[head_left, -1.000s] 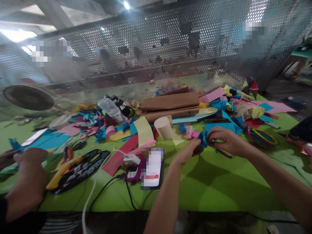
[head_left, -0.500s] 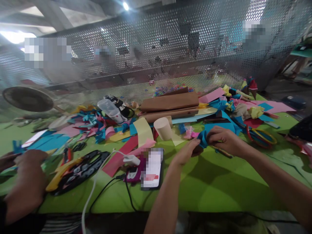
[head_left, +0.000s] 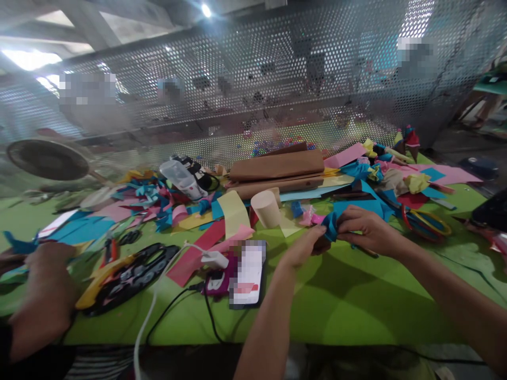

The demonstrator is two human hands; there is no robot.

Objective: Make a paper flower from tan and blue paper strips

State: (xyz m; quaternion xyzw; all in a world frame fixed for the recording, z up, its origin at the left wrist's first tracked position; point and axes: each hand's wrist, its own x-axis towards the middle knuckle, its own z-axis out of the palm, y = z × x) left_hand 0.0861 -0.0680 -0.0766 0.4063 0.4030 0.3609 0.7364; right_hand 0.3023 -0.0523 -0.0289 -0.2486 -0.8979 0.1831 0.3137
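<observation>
A twisted piece of blue paper [head_left: 329,226] is held between my two hands above the green table [head_left: 340,311]. My left hand [head_left: 307,244] grips it from the left with closed fingers, which partly hide its underside. From the right, my right hand [head_left: 358,226] pinches its edge between thumb and fingers. A thin pencil-like stick [head_left: 369,252] lies just under my right hand. Pink crumpled paper [head_left: 309,215] and a small blue scrap [head_left: 296,209] lie behind my left hand.
A phone [head_left: 249,274], a purple power strip [head_left: 222,279] and cables lie left of my forearm. A co-worker's arm [head_left: 43,295] reaches in at far left, near blue paper. Scissors [head_left: 425,224] lie right. Brown paper [head_left: 277,168] and a cream roll [head_left: 265,208] stand behind.
My hands stay almost in place, and the blue paper between them has turned slightly. At far left, the co-worker's blue paper has shifted left and spread out.
</observation>
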